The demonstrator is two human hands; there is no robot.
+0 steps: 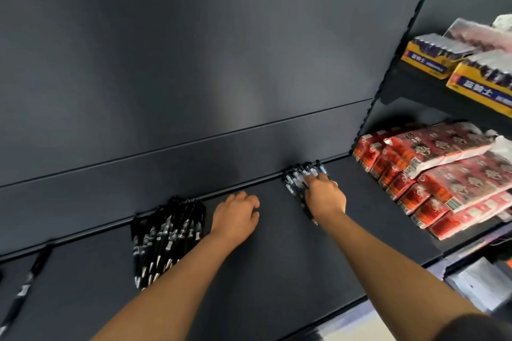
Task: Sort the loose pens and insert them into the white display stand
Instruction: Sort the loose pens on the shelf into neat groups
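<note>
One dark shelf [277, 271] carries three pen groups along its back edge. To its right are stacked red packs [443, 174], count unclear, and above them two yellow boxes [426, 61]. The groups are the left pen cluster [166, 238], the right pen cluster [299, 174] and one single pen [25, 285]. The right hand [325, 196] curls its fingers over the right pen cluster. The left hand [235, 216] rests between the clusters, loosely curled, holding nothing.

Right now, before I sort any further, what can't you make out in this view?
White display stand: outside the head view.
Right pen pile: partly under the right hand; whether its fingers grip a pen is hidden.
Left pen pile: barrel print too small and blurred to read.
Single pen at far left: cut off by the frame edge.
</note>
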